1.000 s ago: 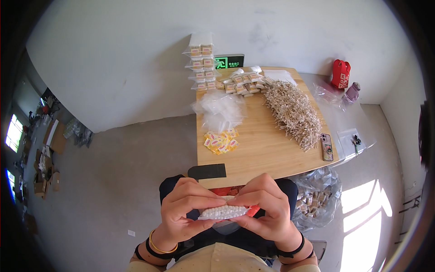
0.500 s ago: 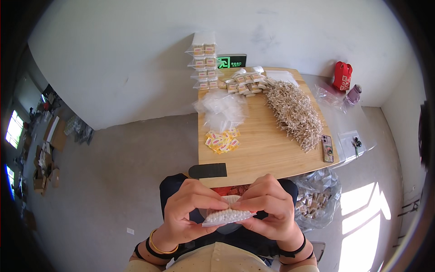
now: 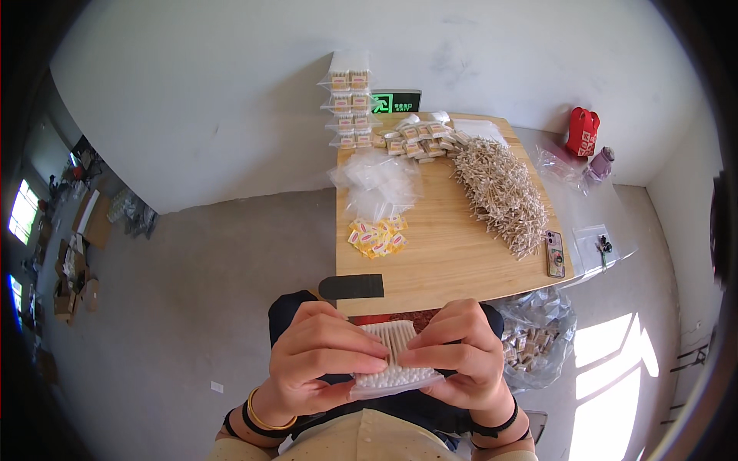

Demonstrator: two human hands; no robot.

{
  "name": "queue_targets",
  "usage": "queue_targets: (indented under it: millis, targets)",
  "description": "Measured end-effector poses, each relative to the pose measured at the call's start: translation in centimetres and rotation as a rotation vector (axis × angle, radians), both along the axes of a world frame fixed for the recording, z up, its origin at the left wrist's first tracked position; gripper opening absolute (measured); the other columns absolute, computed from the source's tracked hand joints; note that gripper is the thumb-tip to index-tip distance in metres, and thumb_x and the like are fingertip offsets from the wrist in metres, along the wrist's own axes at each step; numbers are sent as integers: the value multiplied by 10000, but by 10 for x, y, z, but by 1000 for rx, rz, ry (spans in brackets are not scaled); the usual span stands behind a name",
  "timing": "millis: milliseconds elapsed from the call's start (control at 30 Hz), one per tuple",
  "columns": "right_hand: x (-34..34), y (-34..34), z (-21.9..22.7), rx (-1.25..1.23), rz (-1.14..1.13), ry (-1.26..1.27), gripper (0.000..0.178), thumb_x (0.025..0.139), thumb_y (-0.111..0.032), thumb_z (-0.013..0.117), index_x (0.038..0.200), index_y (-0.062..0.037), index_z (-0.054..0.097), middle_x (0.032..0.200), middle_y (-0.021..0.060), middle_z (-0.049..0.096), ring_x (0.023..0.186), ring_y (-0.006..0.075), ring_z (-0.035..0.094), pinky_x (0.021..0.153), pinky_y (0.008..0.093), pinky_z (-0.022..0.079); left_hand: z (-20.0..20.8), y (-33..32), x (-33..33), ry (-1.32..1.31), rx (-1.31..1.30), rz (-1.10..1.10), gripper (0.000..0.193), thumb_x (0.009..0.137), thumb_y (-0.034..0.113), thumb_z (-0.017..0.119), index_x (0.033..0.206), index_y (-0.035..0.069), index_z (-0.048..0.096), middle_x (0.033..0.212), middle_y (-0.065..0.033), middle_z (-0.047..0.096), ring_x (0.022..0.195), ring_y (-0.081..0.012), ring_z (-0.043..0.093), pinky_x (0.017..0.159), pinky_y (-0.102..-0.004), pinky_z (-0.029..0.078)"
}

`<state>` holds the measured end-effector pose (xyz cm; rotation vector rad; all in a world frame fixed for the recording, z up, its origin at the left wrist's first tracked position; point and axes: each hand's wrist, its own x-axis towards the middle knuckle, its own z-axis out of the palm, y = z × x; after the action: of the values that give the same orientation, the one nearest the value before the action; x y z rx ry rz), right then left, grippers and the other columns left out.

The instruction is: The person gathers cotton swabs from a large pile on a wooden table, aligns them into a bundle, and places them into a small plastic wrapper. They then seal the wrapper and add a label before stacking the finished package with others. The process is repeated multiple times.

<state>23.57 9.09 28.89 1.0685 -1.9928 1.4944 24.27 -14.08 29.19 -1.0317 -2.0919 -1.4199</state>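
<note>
Between my two hands, over my lap, is a clear plastic bag packed with cotton swabs (image 3: 395, 376). Their white tips face me and the pale sticks run away toward the table. My left hand (image 3: 327, 355) grips the bag's left side, its fingers lying over the sticks. From the other side my right hand (image 3: 460, 353) pinches it, fingertips near the middle of the swabs. The thumbs are partly hidden at the bag's near edge. Just beyond my hands is the front edge of the wooden table (image 3: 453, 280).
On the table lie a heap of loose cotton swabs (image 3: 500, 192), yellow-and-white labels (image 3: 377, 237), clear bags (image 3: 380, 183), filled packs (image 3: 419, 142) and a phone (image 3: 555, 253). Stacked packs (image 3: 351, 100) stand at the back left. A large plastic bag of packs (image 3: 538, 346) sits below right.
The bag of swabs has tipped, so more of the sticks' length shows now. My fingers have shifted over them, and the right hand has risen slightly.
</note>
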Motion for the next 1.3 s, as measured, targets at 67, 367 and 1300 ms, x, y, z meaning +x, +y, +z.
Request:
queue_targets:
  millis: [67,367,1300]
  targets:
    - [-2,2,-5,17,1,27,236,818,-232,797,1017,-108,777,986,24,670,877,209,597,772,342,471,0,0,0,-5,-8,0,276,776,194,870,1021,158,750,1006,20,759,898,-135,689,854,-322,453]
    - [-3,1,-2,17,29,-51,319,739,-129,842,1051,-101,778,999,22,666,884,211,603,784,338,474,-2,-1,0,-47,-7,5,275,774,208,872,1011,145,748,995,16,765,876,-129,687,875,-328,454]
    - [-3,3,-4,30,56,-99,391,700,-87,770,1088,-124,794,1020,16,641,917,222,563,811,341,462,3,1,3,76,-14,44,362,697,153,920,996,181,718,1069,13,728,913,-176,657,806,-333,462]
